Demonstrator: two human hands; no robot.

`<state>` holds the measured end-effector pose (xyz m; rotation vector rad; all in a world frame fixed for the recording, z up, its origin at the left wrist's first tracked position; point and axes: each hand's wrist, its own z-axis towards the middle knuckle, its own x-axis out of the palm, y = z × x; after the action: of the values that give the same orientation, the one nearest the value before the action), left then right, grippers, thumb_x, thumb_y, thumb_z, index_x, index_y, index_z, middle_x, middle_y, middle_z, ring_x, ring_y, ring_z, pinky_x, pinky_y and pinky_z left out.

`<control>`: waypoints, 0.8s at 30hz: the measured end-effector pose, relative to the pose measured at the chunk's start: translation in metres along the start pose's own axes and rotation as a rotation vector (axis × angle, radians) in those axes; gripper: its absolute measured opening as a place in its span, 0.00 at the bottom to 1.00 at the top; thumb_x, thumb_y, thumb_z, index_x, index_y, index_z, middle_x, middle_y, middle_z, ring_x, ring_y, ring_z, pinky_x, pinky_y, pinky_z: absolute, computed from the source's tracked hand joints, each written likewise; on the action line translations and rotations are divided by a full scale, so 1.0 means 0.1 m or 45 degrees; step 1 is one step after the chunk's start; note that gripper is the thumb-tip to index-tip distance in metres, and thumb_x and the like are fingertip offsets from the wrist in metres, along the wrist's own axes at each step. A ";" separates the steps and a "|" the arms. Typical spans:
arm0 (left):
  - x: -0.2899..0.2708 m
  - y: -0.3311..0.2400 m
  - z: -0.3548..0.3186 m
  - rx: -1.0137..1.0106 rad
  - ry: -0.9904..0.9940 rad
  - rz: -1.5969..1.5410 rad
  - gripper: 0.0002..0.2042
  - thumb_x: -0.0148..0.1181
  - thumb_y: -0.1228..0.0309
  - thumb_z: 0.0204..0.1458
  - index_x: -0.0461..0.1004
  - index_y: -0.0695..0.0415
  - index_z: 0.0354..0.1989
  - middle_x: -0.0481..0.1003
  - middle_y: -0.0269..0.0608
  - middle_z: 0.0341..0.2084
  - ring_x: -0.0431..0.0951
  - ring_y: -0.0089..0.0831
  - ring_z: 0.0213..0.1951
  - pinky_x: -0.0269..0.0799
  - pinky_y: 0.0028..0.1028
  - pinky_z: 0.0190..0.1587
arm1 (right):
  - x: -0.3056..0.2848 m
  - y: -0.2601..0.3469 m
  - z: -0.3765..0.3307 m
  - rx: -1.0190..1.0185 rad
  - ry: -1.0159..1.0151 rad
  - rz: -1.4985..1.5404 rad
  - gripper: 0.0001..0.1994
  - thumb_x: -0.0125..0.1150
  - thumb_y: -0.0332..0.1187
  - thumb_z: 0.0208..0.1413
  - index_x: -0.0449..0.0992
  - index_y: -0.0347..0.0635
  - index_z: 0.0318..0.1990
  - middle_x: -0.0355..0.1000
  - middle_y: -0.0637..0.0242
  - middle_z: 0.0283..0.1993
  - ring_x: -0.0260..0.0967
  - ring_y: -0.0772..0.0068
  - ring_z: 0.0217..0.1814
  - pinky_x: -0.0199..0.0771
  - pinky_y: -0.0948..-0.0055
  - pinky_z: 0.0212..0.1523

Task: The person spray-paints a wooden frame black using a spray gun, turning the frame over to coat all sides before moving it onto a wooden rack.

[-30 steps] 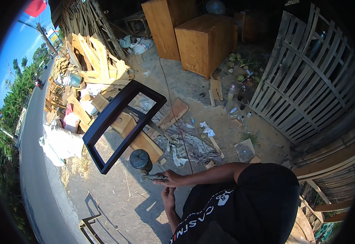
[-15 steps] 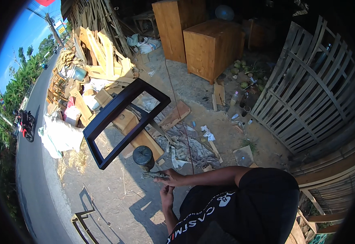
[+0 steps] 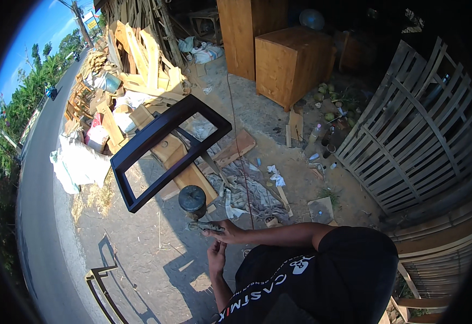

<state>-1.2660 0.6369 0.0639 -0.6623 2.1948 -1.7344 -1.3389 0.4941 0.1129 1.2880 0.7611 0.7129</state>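
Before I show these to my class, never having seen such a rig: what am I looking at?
There is no machine here, just a person's two bare hands. The view comes from one camera on that person's head, looking down. The right hand holds what looks like a spray gun, with a dark round cup on top. The left hand is just below; whether it holds anything is unclear. Ahead is a dark rectangular frame. On the ground lie wooden boards and a crumpled sheet.
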 end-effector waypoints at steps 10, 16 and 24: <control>-0.07 -1.56 -0.10 0.285 -0.148 0.148 0.06 0.59 0.72 0.63 0.75 0.63 0.37 0.78 0.39 0.33 0.76 0.25 0.37 0.71 0.27 0.47 | -0.31 -0.05 0.01 -0.029 -0.059 0.120 0.15 0.66 0.39 0.62 0.80 0.35 0.45 0.79 0.63 0.29 0.73 0.81 0.31 0.72 0.71 0.31; 0.83 -3.00 -0.01 1.167 0.185 0.172 0.14 0.56 0.62 0.65 0.74 0.59 0.33 0.77 0.41 0.28 0.78 0.35 0.38 0.72 0.43 0.54 | -0.59 -0.13 0.21 0.079 -0.002 0.038 0.14 0.65 0.40 0.62 0.80 0.35 0.44 0.79 0.65 0.29 0.73 0.82 0.31 0.74 0.71 0.33; 2.52 -4.00 0.09 1.326 0.906 -0.424 0.20 0.55 0.56 0.64 0.77 0.63 0.32 0.79 0.47 0.25 0.82 0.44 0.33 0.79 0.40 0.41 | -1.17 -0.21 0.35 -0.101 -0.003 0.199 0.18 0.65 0.42 0.62 0.79 0.35 0.49 0.78 0.67 0.29 0.73 0.80 0.34 0.73 0.71 0.33</control>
<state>-1.4044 0.4298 0.4664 -0.1237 1.0962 -3.2119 -1.3759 0.3758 0.1073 1.2852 0.6290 0.8590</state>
